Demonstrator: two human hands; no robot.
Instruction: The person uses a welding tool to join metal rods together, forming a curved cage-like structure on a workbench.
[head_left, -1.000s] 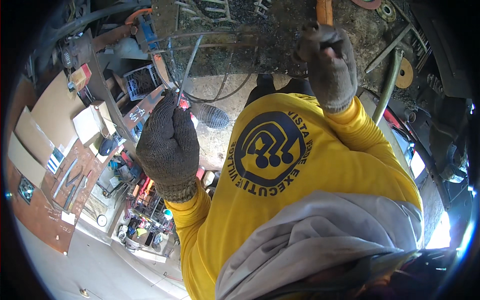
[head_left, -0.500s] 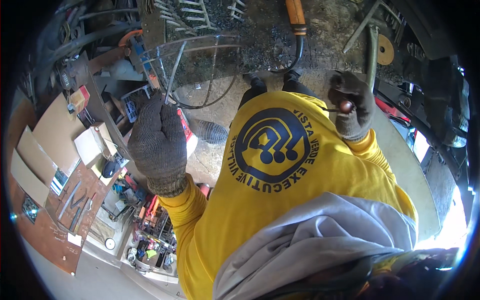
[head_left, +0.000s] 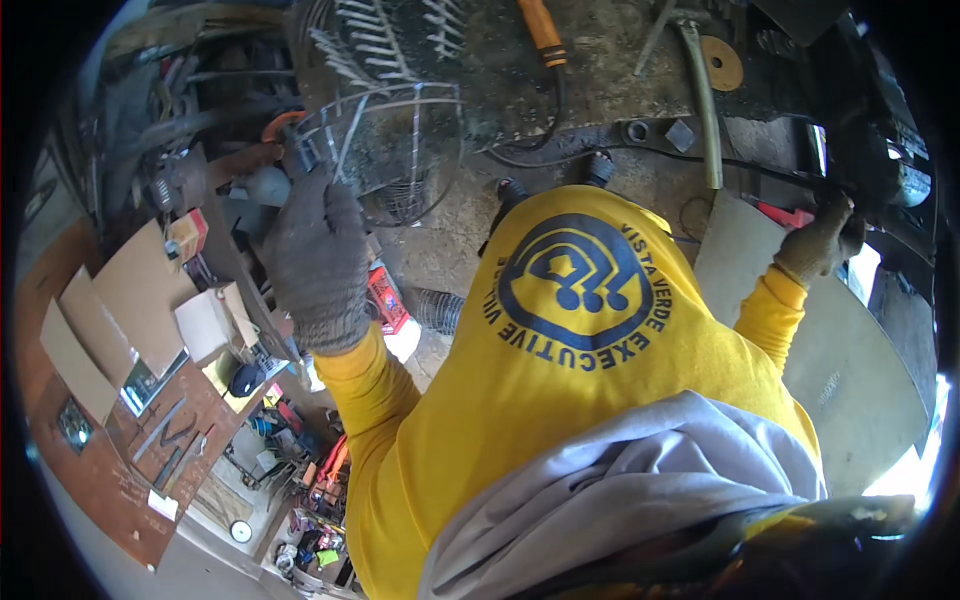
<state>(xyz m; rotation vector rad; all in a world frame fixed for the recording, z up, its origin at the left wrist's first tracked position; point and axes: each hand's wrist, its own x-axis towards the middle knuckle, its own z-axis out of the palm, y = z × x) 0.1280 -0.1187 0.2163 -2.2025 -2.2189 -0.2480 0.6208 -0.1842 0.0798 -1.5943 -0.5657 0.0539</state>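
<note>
My left hand [head_left: 318,262], in a dark knit glove, is closed at the near left side of a round wire frame [head_left: 416,140] of thin metal rods. The frame hangs tilted by the bench edge; the glove hides the grip itself. Far out to the right, my gloved right hand [head_left: 822,240] is closed, with a black cable [head_left: 740,163] running up to it. That cable trails across the floor by my feet and rises toward an orange-handled tool [head_left: 541,30] on the bench.
Spiky metal pieces [head_left: 378,35], a tan disc [head_left: 721,63] and a metal pipe [head_left: 703,110] lie on the dark workbench [head_left: 490,60]. A pale sheet [head_left: 850,340] leans at the right. To the left stand cardboard pieces [head_left: 150,295] and a brown board [head_left: 130,480] with hand tools.
My right hand has swung outward to the right from beside my body, drawing the cable across. My left hand stays on the wire frame. The view has shifted slightly.
</note>
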